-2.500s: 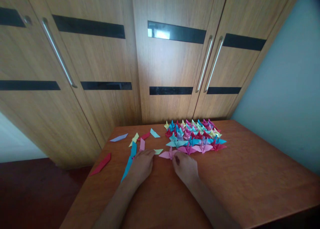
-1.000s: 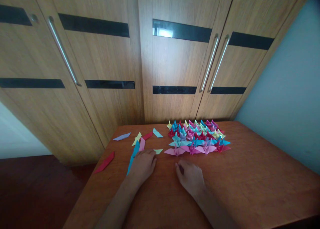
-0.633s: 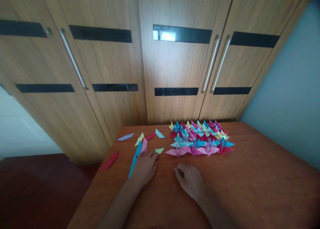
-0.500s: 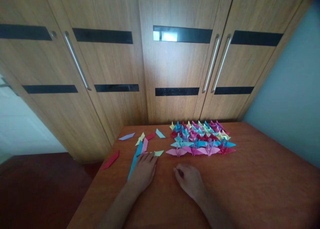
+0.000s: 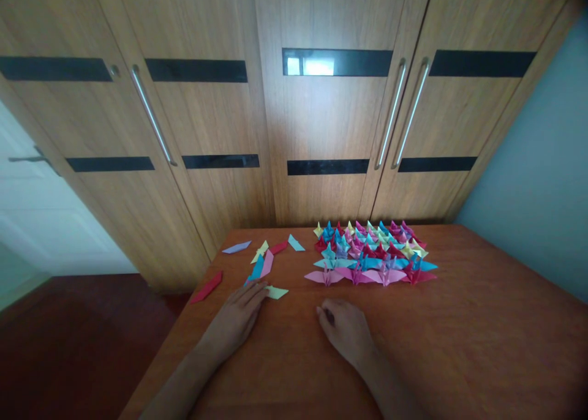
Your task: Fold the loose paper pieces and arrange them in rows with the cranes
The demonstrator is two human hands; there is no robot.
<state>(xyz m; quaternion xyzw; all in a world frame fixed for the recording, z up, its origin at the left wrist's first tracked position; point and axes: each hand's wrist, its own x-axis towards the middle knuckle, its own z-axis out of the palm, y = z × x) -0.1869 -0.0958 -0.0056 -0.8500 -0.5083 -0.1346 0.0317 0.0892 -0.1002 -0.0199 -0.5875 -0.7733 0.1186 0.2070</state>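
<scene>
My left hand (image 5: 236, 313) lies flat on the table, fingers stretched out together. Its fingertips cover part of a pale green folded paper piece (image 5: 277, 292) and the near end of a blue folded piece (image 5: 258, 267). A pink folded piece (image 5: 267, 263) touches the blue one. To the right, my right hand (image 5: 348, 329) rests on the table with its fingers curled in and nothing visible in them. Just beyond it stand rows of colourful origami cranes (image 5: 326, 276), with pink, blue, red, yellow and green among them.
Red (image 5: 207, 287), lilac (image 5: 236, 247), yellow (image 5: 260, 252) and light blue (image 5: 296, 243) folded pieces lie across the left of the brown table (image 5: 294, 377). Another red piece (image 5: 278, 248) sits among them. A wooden wardrobe (image 5: 321, 120) rises behind the table.
My left hand has slid left, and the pale green piece has moved left and nearer with it. The right hand stays curled in place. The view has shifted slightly.
</scene>
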